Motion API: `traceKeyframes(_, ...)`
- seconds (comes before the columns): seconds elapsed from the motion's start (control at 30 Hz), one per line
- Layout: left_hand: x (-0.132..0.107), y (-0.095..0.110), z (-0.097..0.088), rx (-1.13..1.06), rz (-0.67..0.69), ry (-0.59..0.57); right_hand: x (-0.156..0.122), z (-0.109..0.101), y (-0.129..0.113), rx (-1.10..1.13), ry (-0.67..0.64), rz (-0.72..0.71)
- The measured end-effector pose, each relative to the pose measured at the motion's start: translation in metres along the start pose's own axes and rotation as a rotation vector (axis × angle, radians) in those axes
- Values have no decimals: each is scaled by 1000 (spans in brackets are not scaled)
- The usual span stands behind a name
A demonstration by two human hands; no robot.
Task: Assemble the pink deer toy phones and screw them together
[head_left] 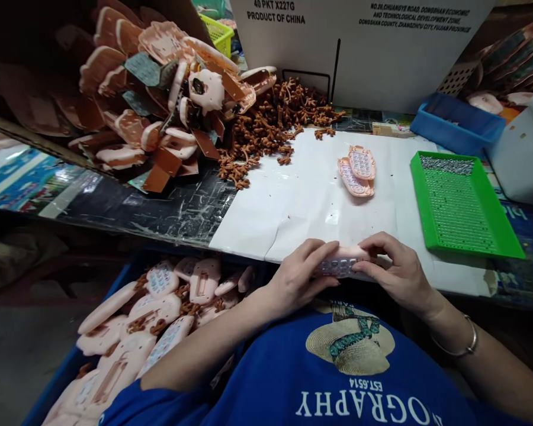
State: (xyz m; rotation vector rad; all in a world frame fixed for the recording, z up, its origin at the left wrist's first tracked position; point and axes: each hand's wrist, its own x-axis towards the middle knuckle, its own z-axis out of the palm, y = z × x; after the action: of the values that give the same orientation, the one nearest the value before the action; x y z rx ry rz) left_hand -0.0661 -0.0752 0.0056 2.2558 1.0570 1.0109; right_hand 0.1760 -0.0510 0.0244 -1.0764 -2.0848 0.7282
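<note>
My left hand (302,269) and my right hand (393,266) grip the two ends of a pink plastic shell with a keypad (340,262), held at the front edge of the table. Its row of pale buttons faces me, and the fingers of both hands are closed on it. Farther back on the white sheet (293,207) lie two pink shell halves with keypads (359,168), one partly over the other. Brown rubbery branched pieces (270,127) form a heap behind them to the left.
A green tray (466,204) with small metal screws stands at right, a blue bin (457,124) behind it. At left, a tipped carton (39,142) spills pink shells and circuit boards. Below the table edge, a blue crate (55,384) holds several pink toy phones. A white carton (359,53) blocks the back.
</note>
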Motion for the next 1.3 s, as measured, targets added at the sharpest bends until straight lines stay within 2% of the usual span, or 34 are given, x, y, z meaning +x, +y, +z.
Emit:
traceKeyframes(0.1,-7,6,-6,-90,-49,7,0,3,-7,16,49,-206)
traceKeyframes(0.17,-12,8,-11,-92,-43,17,3,7,-10,33,21,-242)
traceKeyframes(0.3,-23,10,-19,-76,-28,55,9,15,-20,156,-57,-169)
traceKeyframes(0.4,-28,13,-27,-112,-27,104,12,23,-28,190,-46,-148)
traceKeyframes(0.47,-31,18,-31,-159,-89,124,14,29,-32,199,-44,-157)
traceKeyframes(0.53,-37,24,-33,-228,-222,114,14,34,-34,222,-79,-171)
traceKeyframes(0.63,-51,33,-28,-344,-456,54,9,39,-36,265,-262,-111)
traceKeyframes(0.73,-63,37,-21,-406,-536,-9,-2,42,-37,309,-473,19)
traceKeyframes(0.83,-67,36,-13,-405,-508,-34,-12,45,-37,303,-457,36)
traceKeyframes(0.9,-66,36,-7,-425,-538,-30,-15,46,-37,284,-422,33)
traceKeyframes(1.0,-63,36,0,-512,-636,-6,-15,44,-34,239,-477,71)
traceKeyframes(1.07,-62,30,-2,-605,-647,18,-12,38,-31,193,-499,69)
traceKeyframes(1.13,-66,16,-15,-715,-631,19,-9,31,-24,146,-436,28)
traceKeyframes(1.2,-78,-4,-41,-768,-688,23,-8,23,-15,88,-330,14)
traceKeyframes(1.3,-112,-33,-98,-632,-948,108,-10,15,-2,24,-243,91)
